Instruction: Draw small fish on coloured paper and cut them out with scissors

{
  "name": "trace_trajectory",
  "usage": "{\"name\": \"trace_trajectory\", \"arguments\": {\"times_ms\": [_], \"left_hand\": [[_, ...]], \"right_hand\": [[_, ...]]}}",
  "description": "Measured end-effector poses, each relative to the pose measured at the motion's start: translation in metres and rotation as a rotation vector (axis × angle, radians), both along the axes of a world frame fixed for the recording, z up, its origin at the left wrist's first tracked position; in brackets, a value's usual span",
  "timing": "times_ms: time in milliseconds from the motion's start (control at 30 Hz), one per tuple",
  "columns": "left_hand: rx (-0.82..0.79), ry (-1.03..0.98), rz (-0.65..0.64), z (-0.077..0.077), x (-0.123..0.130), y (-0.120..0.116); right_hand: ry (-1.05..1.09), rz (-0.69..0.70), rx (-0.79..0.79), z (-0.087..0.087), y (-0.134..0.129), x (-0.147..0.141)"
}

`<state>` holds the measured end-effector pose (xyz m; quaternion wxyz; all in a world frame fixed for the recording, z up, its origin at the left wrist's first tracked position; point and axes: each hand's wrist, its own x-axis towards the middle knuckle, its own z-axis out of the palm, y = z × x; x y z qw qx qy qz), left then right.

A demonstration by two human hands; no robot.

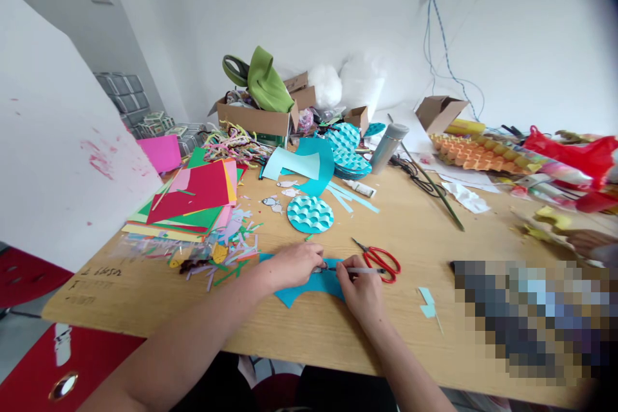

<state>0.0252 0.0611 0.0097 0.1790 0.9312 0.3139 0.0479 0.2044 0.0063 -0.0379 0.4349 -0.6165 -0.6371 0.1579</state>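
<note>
A bent piece of blue paper (293,293) lies flat at the table's near edge, under both hands. My left hand (295,265) rests on it from the left, fingers curled together over a small greyish piece whose kind I cannot make out. From the right, my right hand (361,286) grips a slim pen (360,270) that points left toward the left fingertips. Red-handled scissors (392,265) lie just beyond the right hand, blades pointing away. Farther back is a round teal disc with wavy scale rows (310,214), and several small fish cutouts (273,205) lie beside it.
Coloured paper sheets (193,196) and paper strips (232,267) lie at left. Behind stand a cardboard box (255,121), a grey cylinder (389,147) and a glue bottle (361,188). An egg tray (476,153) and a red bag (574,151) are at right. Pale scraps (427,302) lie nearby.
</note>
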Motion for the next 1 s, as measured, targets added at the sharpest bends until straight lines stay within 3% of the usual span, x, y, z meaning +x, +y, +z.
{"name": "trace_trajectory", "arguments": {"times_ms": [267, 1000], "left_hand": [[-0.011, -0.015, -0.008, -0.006, 0.0, 0.003], [-0.006, -0.037, -0.014, -0.012, -0.001, 0.005]], "right_hand": [[0.111, 0.104, -0.025, 0.002, -0.006, -0.008], [0.053, 0.114, -0.036, 0.003, -0.004, -0.009]]}}
